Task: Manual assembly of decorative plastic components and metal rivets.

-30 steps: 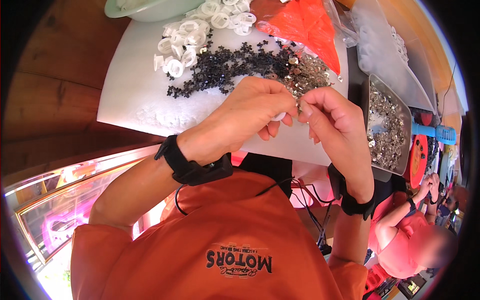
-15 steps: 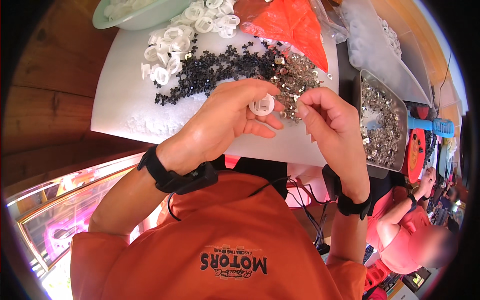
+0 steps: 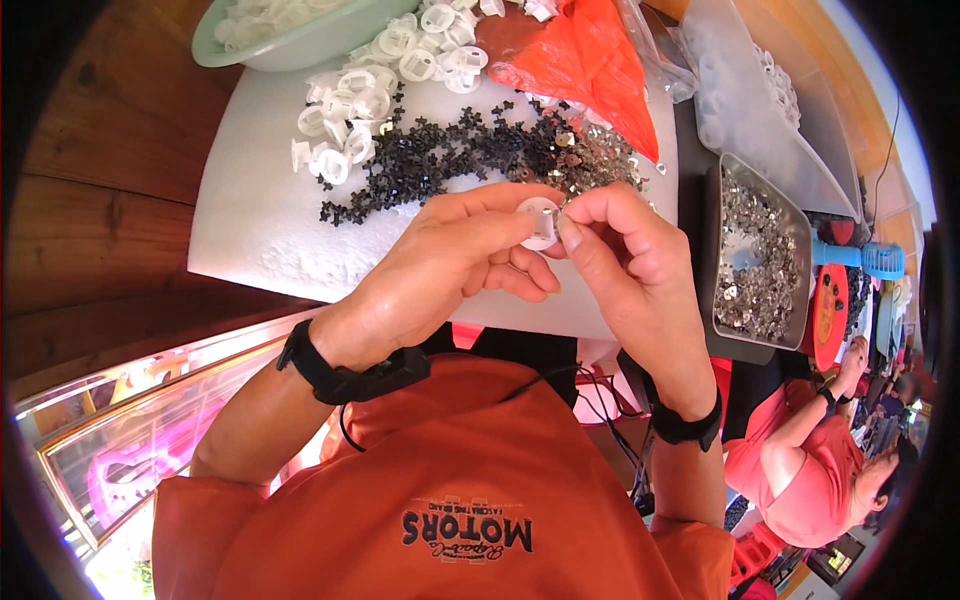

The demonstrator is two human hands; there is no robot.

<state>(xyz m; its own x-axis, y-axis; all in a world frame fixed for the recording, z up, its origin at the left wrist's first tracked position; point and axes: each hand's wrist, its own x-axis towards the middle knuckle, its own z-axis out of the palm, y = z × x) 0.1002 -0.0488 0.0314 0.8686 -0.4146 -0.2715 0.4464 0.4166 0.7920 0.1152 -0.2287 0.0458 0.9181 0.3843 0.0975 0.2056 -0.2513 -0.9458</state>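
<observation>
My left hand [image 3: 440, 240] grips a round white plastic part [image 3: 536, 226] between thumb and fingers, its slotted face turned up. Against the right edge of that part, my right hand [image 3: 640, 255] is closed in a pinch of thumb and forefinger. Whatever lies between those fingertips is too small and covered to make out. Just beyond my hands are a heap of small black cross-shaped pieces [image 3: 430, 150] and a pile of small shiny metal pieces [image 3: 600, 160]. More white round parts [image 3: 345, 105] lie at the far left of the white foam-like work surface [image 3: 270, 235].
A pale green basin [image 3: 215, 45] of white parts sits far left, and a red plastic bag [image 3: 590, 55] lies at the back. On the right stand a metal tray [image 3: 715, 250] of metal pieces and a translucent bin [image 3: 740, 90]. Another person [image 3: 810, 450] works at lower right.
My right hand has moved left, bringing its pinched fingertips up to the white part. My left hand has shifted slightly right, with its fingers more curled.
</observation>
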